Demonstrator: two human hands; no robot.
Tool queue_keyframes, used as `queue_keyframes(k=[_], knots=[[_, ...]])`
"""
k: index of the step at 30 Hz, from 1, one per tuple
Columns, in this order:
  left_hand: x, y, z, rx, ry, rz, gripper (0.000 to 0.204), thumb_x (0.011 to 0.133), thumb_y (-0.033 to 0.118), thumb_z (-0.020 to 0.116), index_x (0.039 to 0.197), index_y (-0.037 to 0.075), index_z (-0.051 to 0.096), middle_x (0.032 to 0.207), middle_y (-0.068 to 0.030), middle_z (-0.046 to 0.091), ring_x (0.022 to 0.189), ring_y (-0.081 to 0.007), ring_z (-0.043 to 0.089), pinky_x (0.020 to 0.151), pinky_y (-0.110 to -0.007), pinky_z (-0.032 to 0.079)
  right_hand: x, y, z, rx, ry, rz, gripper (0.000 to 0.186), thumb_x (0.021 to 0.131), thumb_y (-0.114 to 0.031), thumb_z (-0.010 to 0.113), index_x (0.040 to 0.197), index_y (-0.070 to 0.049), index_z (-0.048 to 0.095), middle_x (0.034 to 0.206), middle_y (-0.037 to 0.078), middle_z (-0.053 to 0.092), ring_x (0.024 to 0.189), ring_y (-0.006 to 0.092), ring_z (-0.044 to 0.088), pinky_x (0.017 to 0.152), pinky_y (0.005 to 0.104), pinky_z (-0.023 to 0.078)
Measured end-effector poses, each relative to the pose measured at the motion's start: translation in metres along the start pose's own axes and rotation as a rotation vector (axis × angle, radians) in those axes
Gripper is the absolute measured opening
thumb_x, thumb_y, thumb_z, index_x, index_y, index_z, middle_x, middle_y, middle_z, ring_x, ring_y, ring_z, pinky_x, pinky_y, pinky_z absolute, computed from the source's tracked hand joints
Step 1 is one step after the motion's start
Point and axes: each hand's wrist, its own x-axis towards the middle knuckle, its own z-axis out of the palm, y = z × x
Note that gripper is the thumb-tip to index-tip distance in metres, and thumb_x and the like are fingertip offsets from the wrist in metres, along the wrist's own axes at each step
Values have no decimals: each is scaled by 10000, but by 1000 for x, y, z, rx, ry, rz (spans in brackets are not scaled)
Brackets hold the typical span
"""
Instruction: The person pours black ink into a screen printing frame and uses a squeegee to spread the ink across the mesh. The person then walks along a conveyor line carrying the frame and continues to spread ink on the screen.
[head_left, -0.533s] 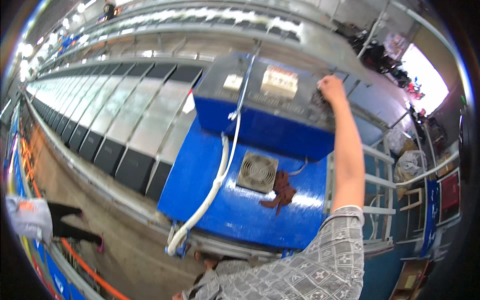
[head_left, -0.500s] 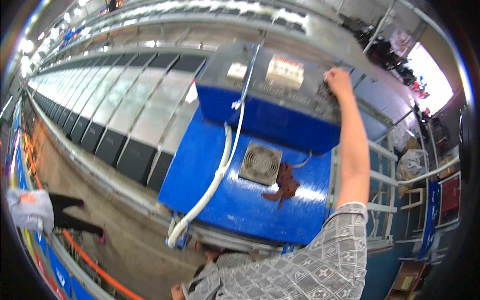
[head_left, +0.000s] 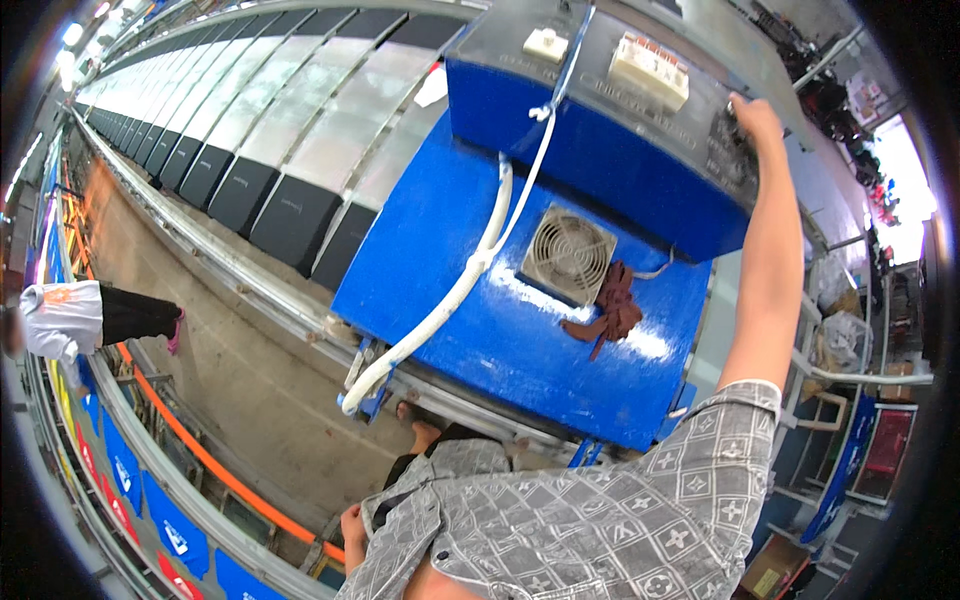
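Note:
My right arm stretches out to a dark grey control panel (head_left: 610,110) on top of a blue metal box (head_left: 590,165). At the panel's far right end my right hand (head_left: 758,118) is closed, fingers pinched on the panel; what they hold is hidden. Low beside my body hangs my left hand (head_left: 353,530), only partly in view, its fingers mostly hidden. On the panel sit a cream switch block (head_left: 650,72) and a small white switch (head_left: 545,44). Below the box, a round fan grille (head_left: 570,250) and a crumpled brown cloth (head_left: 612,305) lie on the blue machine top (head_left: 450,310).
A thick white cable (head_left: 440,310) crosses the blue top, tied by a white cord. Rows of metal plates with black end blocks (head_left: 285,222) run to the far left. A person in a white top (head_left: 62,318) stands in the aisle beside an orange rail (head_left: 200,455).
The view has shifted, so the machine and my right arm appear farther right and higher. My right hand stays at the panel's right end, and more of my left hand shows.

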Motion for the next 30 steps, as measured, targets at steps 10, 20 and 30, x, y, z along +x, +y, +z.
queue_keyframes(k=[10,20,30], knots=[[-22,34,7,-196,19,-91,267,815,134,712,987,-71,720,844,-67,714,765,-126,604,703,-315,505,-16,-30,-7,67,-167,-70,589,881,-444,521,1110,84,650,1176,308,620,1141,436,595,989,463,456],[5,17,-4,-148,-10,0,215,843,120,663,962,-49,721,787,-9,695,718,-77,562,654,-289,488,-49,-6,-19,429,-114,-295,278,910,-311,650,1144,-162,649,1066,202,681,1000,394,636,880,444,489],[31,-38,3,-126,111,232,459,904,400,629,847,-48,709,809,-253,685,769,-410,671,677,-482,525,-48,-23,-24,237,-24,-119,405,864,-423,697,952,-39,602,971,235,687,969,412,652,821,488,497]])
